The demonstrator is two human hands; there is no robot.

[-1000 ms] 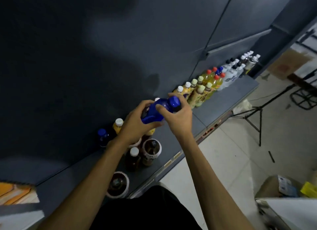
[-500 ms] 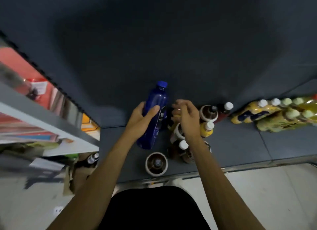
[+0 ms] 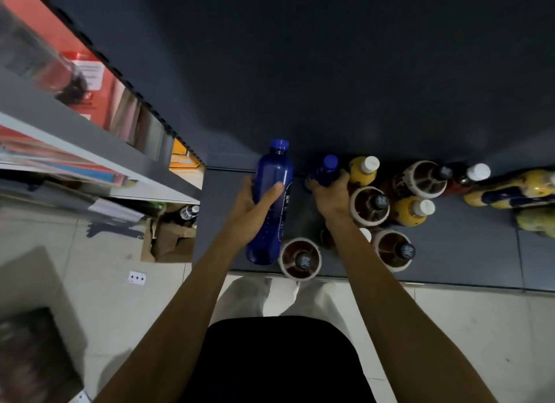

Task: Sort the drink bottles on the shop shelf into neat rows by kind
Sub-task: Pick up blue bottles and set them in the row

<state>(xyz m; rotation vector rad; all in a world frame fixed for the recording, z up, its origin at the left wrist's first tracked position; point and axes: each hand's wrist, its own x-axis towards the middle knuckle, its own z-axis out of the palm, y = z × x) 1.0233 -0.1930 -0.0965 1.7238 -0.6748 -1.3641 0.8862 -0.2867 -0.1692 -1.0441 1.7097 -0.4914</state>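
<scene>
Head view shows your left hand (image 3: 250, 210) with fingers curled round a tall dark-blue plastic bottle (image 3: 271, 204), held near the left end of the dark grey shelf (image 3: 468, 252). Your right hand (image 3: 330, 193) grips a second blue-capped bottle (image 3: 326, 171) by the back edge, touching yellow white-capped bottles (image 3: 362, 171) and brown wide-collared bottles (image 3: 371, 205).
</scene>
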